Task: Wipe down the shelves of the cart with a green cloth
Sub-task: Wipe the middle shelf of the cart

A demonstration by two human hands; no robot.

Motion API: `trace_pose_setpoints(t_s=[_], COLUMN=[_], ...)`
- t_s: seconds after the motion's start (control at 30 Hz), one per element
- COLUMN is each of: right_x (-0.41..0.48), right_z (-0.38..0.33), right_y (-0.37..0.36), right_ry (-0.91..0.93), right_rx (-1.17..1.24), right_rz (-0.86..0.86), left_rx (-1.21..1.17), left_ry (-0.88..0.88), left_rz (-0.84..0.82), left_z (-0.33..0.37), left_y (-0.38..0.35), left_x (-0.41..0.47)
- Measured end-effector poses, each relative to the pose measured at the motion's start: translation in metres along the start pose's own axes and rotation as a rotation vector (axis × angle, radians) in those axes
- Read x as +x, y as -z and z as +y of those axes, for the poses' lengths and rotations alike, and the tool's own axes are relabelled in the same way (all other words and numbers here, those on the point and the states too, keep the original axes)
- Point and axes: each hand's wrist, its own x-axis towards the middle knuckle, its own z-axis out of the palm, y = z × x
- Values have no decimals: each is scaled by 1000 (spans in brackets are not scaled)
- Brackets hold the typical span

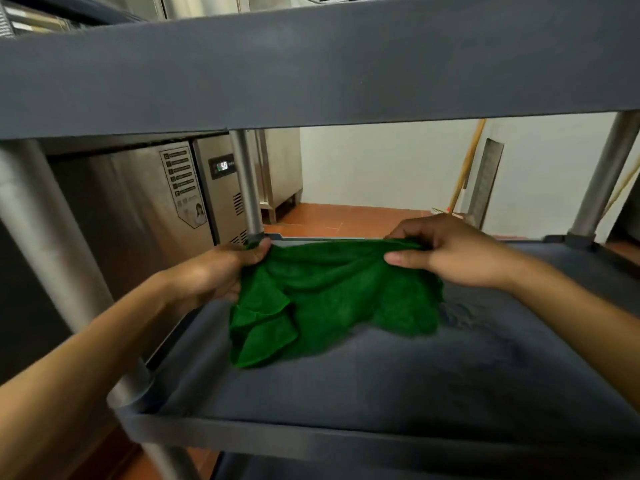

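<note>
- A steel refrigerated cabinet [145, 209] (its display lit) stands beyond and left of the green cloth [332, 299].
- The left hand [221, 271] grips the cloth's upper left corner, fingers curled round it.
- The cloth hangs between both hands, its lower folds resting on the cart's grey middle shelf [415, 375].
- The right hand [450, 254] pinches the cloth's upper right edge.
- A broom [465, 171] leans on the wall, behind and right of the cloth.

Pinched along its far edge by left hand [221, 271] and right hand [450, 252]: green cloth [329, 299], stretched between them, lower folds draped on the cart's grey middle shelf [398, 393]. Close overhead, upper shelf [311, 71] on metal posts [246, 181]. Far left, stainless refrigerator [138, 209] with lit display; far right, broom handle [465, 168] leaning against white wall [381, 161].
</note>
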Motion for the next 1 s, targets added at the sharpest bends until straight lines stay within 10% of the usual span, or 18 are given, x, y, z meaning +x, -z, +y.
trace_pose_setpoints(t_s=[0.37, 0.6, 0.8, 1.0], right_x=[9, 7, 1, -3], right_z=[8, -6, -23, -34], right_y=[-29, -34, -18, 4], right_ry=[105, 342, 391, 276], right_rx=[-169, -320, -293, -89], right_rz=[52, 185, 277, 363], left_rx=[887, 830, 714, 516], left_ry=[-279, -428, -641, -533], left_rz=[397, 188, 349, 162], left_z=[-41, -20, -10, 18], left_y=[-31, -98, -103, -72], left_x=[17, -8, 10, -6])
